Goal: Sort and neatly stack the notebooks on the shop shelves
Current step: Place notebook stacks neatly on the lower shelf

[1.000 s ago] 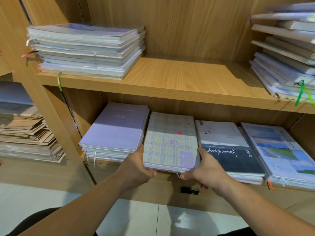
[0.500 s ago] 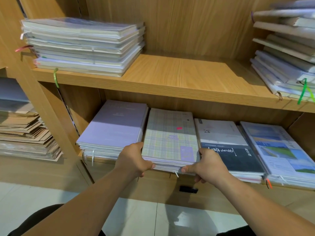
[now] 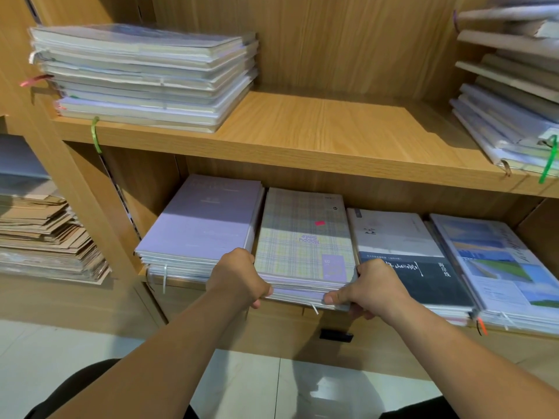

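Head view: you face a shelving unit of light wood-grain laminate. On the lower shelf [image 3: 187, 285] four flat stacks of notebooks lie side by side.

The second from the left, the plaid stack [image 3: 302, 246], is the one you hold. Its top cover is a matte pastel check of yellow and lilac, with a small pink sticker and a lilac corner patch. The page edges below it show as thin pale layers.

Your left grip [image 3: 239, 276], a bare hand, clasps the stack's near left corner, knuckles up and fingers curled under. Your right grip [image 3: 378, 285] clasps the near right corner, with the thumb laid flat along the front edge and the fingers tucked beneath. Both forearms reach forward, bare.

Just to the left lies a plain lilac stack [image 3: 202, 225], touching the plaid one or nearly so. To the right is a stack topped by a white-and-black cover [image 3: 399, 246] with brush lettering, then one topped by a glossy landscape cover [image 3: 496, 261].

The upper shelf [image 3: 317, 128] carries a tall pile in clear plastic wrap [image 3: 145, 77] at the left, with a green ribbon [image 3: 96, 137] hanging over the edge. At the right stands an uneven, slumping pile [image 3: 508, 95].

Far left, in the next bay, sits a ragged heap of brown kraft paper [image 3: 39, 231]. Below is a pale, shiny tiled floor [image 3: 90, 343].
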### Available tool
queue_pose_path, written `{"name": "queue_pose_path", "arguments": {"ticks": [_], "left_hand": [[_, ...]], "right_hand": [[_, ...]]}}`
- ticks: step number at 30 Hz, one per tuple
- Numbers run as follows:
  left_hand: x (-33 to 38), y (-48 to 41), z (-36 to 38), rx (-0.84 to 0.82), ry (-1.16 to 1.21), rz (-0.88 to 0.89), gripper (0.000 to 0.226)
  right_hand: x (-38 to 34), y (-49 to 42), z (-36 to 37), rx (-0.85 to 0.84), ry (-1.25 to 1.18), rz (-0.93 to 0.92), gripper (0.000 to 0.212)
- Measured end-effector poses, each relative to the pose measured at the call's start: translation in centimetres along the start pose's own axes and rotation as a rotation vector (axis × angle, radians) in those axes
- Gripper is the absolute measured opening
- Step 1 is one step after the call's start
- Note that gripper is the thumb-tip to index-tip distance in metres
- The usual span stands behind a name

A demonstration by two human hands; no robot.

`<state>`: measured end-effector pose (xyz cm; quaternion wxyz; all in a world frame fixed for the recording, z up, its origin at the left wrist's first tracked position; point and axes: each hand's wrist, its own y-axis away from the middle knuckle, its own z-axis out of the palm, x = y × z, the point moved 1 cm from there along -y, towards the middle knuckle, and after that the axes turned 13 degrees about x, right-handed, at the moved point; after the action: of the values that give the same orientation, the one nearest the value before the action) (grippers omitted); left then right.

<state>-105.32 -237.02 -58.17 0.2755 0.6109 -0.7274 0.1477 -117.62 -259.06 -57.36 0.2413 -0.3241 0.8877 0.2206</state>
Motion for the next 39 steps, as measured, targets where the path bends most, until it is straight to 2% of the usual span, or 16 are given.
{"name": "queue_pose_path", "arguments": {"ticks": [4,8,11,14,16,20,22,27,31,35,39], "left_hand": [[0.3,-0.1,-0.1,-0.018,-0.031,0.055,0.041],[-0.3,0.1,-0.6,-0.154,0.074,0.121,0.045],[-0.6,0.4,-1.3,-0.156,0.069,0.149,0.047],[-0.1,0.5,-1.4,-0.128,0.01,0.148,0.065],[0.2,0.6,-1.5,-0.143,-0.013,0.145,0.068],[0.1,0.5,-1.4,-0.127,-0.062,0.162,0.064],[-0.1,0.5,-1.3,-0.125,-0.088,0.181,0.054],[-0.3,0.4,-1.0,-0.051,-0.19,0.231,0.031],[-0.4,0.6,-0.3,0.045,-0.205,0.242,0.04],[-0.8,0.7,0.3,0.114,-0.195,0.237,0.046],[-1.1,0.7,0.6,0.135,-0.193,0.247,0.049]], "right_hand": [[-0.2,0.1,-0.2,-0.018,0.012,-0.011,0.058],[0.3,0.4,-0.5,-0.113,-0.115,-0.062,0.075],[0.7,0.3,-0.9,-0.13,-0.155,-0.103,0.08],[1.1,0.2,-0.6,-0.114,-0.17,-0.107,0.068],[1.1,0.3,-0.3,-0.09,-0.159,-0.112,0.063],[0.8,0.6,-0.1,-0.074,-0.097,-0.113,0.069],[0.6,0.9,-0.2,-0.077,-0.062,-0.12,0.07],[0.3,1.2,0.2,0.007,0.001,-0.088,0.053],[0.1,1.4,0.8,0.071,0.042,-0.079,0.044],[0.6,1.7,1.4,0.177,0.046,-0.129,0.044],[1.1,1.9,1.7,0.213,0.031,-0.146,0.043]]}}
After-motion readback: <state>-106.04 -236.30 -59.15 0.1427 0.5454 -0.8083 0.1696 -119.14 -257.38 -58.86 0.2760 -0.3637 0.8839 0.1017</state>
